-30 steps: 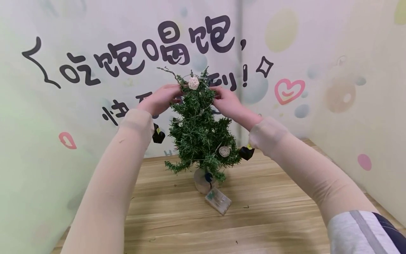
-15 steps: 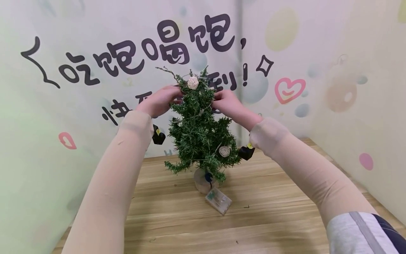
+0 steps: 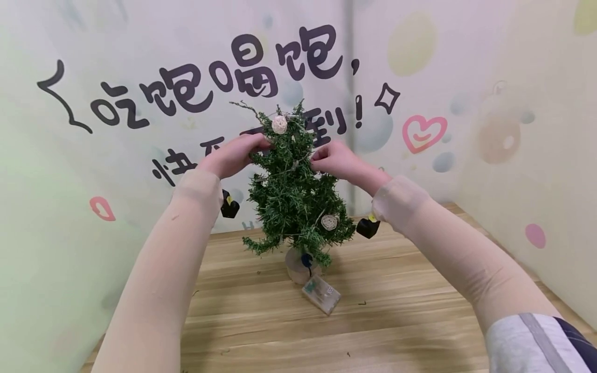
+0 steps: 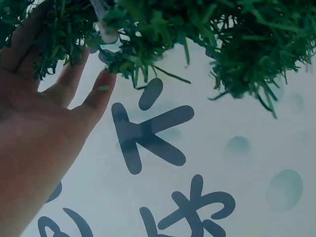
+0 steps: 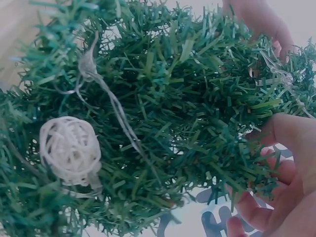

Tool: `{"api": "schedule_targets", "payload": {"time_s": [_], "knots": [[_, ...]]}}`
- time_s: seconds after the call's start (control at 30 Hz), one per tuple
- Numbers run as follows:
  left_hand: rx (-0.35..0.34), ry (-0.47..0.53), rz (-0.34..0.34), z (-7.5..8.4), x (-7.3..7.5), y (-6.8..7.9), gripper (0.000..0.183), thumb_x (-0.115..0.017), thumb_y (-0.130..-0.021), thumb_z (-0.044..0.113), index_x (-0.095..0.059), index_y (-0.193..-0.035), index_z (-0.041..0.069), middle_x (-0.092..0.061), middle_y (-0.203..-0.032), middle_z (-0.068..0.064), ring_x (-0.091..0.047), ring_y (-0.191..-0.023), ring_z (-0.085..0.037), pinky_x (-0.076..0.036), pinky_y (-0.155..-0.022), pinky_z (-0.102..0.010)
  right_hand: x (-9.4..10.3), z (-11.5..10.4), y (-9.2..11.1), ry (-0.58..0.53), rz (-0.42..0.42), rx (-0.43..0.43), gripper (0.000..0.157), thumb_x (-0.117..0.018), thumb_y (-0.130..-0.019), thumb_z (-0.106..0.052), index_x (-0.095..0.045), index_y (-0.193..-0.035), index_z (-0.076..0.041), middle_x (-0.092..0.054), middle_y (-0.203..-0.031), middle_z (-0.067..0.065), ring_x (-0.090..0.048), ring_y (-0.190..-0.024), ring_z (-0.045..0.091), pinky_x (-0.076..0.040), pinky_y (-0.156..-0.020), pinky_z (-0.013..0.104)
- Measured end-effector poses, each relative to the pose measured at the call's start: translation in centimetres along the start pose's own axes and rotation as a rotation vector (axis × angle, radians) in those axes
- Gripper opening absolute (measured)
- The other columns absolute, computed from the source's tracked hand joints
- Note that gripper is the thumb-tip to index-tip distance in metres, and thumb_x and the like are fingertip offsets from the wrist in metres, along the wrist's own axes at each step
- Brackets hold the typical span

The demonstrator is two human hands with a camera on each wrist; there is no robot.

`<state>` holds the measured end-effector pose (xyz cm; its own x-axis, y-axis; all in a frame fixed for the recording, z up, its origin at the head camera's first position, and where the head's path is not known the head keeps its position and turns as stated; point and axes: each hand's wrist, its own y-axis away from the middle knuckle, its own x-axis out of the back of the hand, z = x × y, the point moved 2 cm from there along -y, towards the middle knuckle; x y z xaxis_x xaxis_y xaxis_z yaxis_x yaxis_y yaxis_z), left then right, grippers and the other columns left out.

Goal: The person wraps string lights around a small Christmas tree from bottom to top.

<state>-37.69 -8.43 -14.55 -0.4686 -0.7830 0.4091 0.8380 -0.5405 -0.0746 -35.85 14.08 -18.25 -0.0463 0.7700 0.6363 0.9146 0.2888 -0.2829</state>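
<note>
A small artificial Christmas tree (image 3: 289, 197) stands upright between both hands, wound with a thin wire string of lights (image 5: 118, 106). Woven white balls sit on it, one near the top (image 3: 279, 125) and one low on the right (image 3: 329, 222). My left hand (image 3: 240, 153) touches the upper left foliage; its fingers (image 4: 96, 96) lie fairly straight, with some tips hidden by green needles. On the other side, my right hand (image 3: 338, 161) pinches a branch at the upper right edge. Thumb and forefinger bend inward there, their tips partly covered, and the other fingers curl loosely (image 5: 254, 210).
The tree's round base (image 3: 296, 267) rests on a wood-grain table (image 3: 242, 321). A clear battery box (image 3: 322, 295) lies before it, joined by a dark cable. Small green scraps are scattered about. Behind stands a wall (image 3: 186, 41) with large dark lettering.
My right hand has slid down the tree's right edge, its fingers drawn closer together. The left hand has lowered slightly. The treetop leans a little further left.
</note>
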Motion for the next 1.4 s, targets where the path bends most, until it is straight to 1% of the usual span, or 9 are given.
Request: {"api": "schedule_targets", "payload": {"time_s": [0.17, 0.33, 0.47, 0.6, 0.9, 1.03, 1.17, 1.3, 1.4], "knots": [[-0.012, -0.004, -0.011, -0.3, -0.2, 0.2, 0.035, -0.032, -0.092, 0.021, -0.045, -0.117, 0.0, -0.04, -0.127, -0.006, -0.036, -0.116, -0.018, -0.026, -0.096, -0.036, -0.5, 0.4, 0.3, -0.027, -0.02, 0.012, 0.011, -0.058, -0.08, -0.014, -0.061, -0.073, -0.006, -0.047, -0.06, -0.002, -0.034, -0.051, 0.011, -0.034, -0.055, 0.026], [-0.02, -0.291, 0.015, -0.4, -0.3, 0.5, 0.043, -0.033, -0.092, 0.034, -0.049, -0.124, 0.011, -0.041, -0.131, 0.0, -0.031, -0.123, -0.015, -0.02, -0.101, -0.036, -1.1, 0.9, 0.5, -0.022, -0.052, -0.001, 0.019, -0.056, -0.081, -0.016, -0.051, -0.065, -0.008, -0.035, -0.054, -0.002, -0.029, -0.048, 0.012, -0.031, -0.053, 0.027], [-0.012, -0.445, 0.05, -0.4, -0.4, 0.8, 0.044, -0.035, -0.089, 0.043, -0.052, -0.122, 0.018, -0.044, -0.128, 0.002, -0.033, -0.122, -0.016, -0.021, -0.101, -0.039, -1.3, 1.1, 0.7, -0.02, -0.053, -0.021, 0.011, -0.054, -0.082, -0.014, -0.061, -0.081, -0.005, -0.045, -0.062, -0.001, -0.035, -0.054, 0.013, -0.034, -0.058, 0.027], [0.003, -0.446, 0.075, -0.4, -0.4, 1.0, 0.041, -0.039, -0.088, 0.042, -0.055, -0.119, 0.02, -0.045, -0.127, 0.002, -0.034, -0.122, -0.016, -0.023, -0.1, -0.041, -1.5, 1.2, 0.8, -0.008, -0.057, -0.039, 0.019, -0.054, -0.082, -0.011, -0.063, -0.097, -0.003, -0.054, -0.076, 0.003, -0.039, -0.059, 0.013, -0.037, -0.062, 0.028], [-0.009, -0.448, 0.098, -0.3, -0.3, 1.5, 0.042, -0.039, -0.088, 0.039, -0.054, -0.121, 0.017, -0.045, -0.127, 0.0, -0.034, -0.121, -0.016, -0.023, -0.1, -0.041, -1.8, 1.0, 0.4, -0.065, 0.015, -0.052, 0.021, -0.056, -0.084, -0.014, -0.063, -0.101, -0.005, -0.06, -0.1, 0.007, -0.051, -0.081, 0.016, -0.041, -0.072, 0.029], [-0.077, -0.491, 0.136, -0.1, -0.3, 1.7, 0.043, -0.041, -0.088, 0.043, -0.055, -0.12, 0.017, -0.048, -0.125, -0.002, -0.04, -0.117, -0.017, -0.028, -0.097, -0.04, -1.8, 0.8, 0.1, -0.198, 0.102, -0.066, 0.019, -0.057, -0.083, -0.013, -0.063, -0.099, -0.004, -0.06, -0.101, 0.006, -0.052, -0.09, 0.016, -0.041, -0.079, 0.03], [-0.18, -0.517, 0.214, 0.0, -0.5, 2.2, 0.044, -0.044, -0.088, 0.045, -0.056, -0.119, 0.017, -0.05, -0.123, -0.002, -0.045, -0.112, -0.017, -0.034, -0.092, -0.038, -1.7, 0.8, -0.2, -0.332, 0.164, -0.08, 0.019, -0.057, -0.082, -0.01, -0.063, -0.098, -0.004, -0.062, -0.094, 0.005, -0.053, -0.08, 0.016, -0.041, -0.073, 0.03], [-0.33, -0.577, 0.372, -0.1, -1.3, 3.5, 0.041, -0.045, -0.088, 0.042, -0.056, -0.119, 0.017, -0.05, -0.124, 0.002, -0.043, -0.113, -0.013, -0.033, -0.092, -0.035, -1.7, 0.8, -0.2, -0.464, 0.176, -0.107, 0.021, -0.055, -0.082, -0.008, -0.062, -0.101, -0.001, -0.061, -0.09, 0.006, -0.053, -0.07, 0.017, -0.04, -0.075, 0.031], [-0.526, -0.654, 0.541, -0.4, -2.0, 4.5, 0.034, -0.05, -0.088, 0.034, -0.059, -0.114, 0.014, -0.053, -0.119, 0.001, -0.043, -0.111, -0.013, -0.03, -0.094, -0.032, -1.7, 0.6, -0.1, -0.53, 0.157, -0.12, 0.022, -0.055, -0.083, -0.006, -0.06, -0.104, 0.001, -0.059, -0.091, 0.005, -0.054, -0.067, 0.016, -0.038, -0.083, 0.031]]}}
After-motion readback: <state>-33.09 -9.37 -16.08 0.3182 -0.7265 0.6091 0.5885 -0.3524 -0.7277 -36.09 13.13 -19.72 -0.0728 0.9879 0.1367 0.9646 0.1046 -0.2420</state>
